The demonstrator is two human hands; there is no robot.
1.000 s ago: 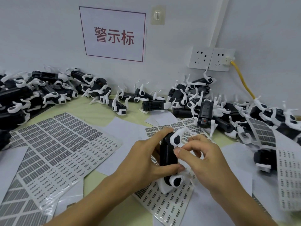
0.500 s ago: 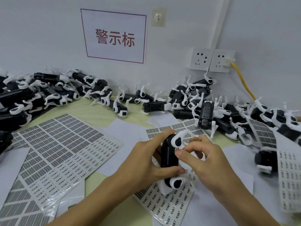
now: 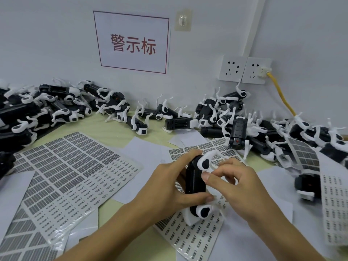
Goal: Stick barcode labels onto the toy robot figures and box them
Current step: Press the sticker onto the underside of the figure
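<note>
A black toy robot figure [image 3: 194, 182] with white legs stands on end over a barcode label sheet [image 3: 190, 240] in the middle of the table. My left hand [image 3: 167, 187] grips its black body from the left, thumb across the lower front. My right hand [image 3: 235, 183] is at the figure's right side, its thumb tip pressing on the body and its fingers curled by a white leg. Whether a label sits under the thumb is hidden.
Piles of black-and-white robot figures [image 3: 212, 113] line the back wall from left [image 3: 28, 113] to right [image 3: 310, 136]. A large label sheet [image 3: 75, 172] lies at left, another [image 3: 335, 208] at right. Wall sockets with a yellow cable [image 3: 282, 95] are behind.
The view has shifted slightly. Both hands stay on the figure, and my right thumb has slid a little along its body.
</note>
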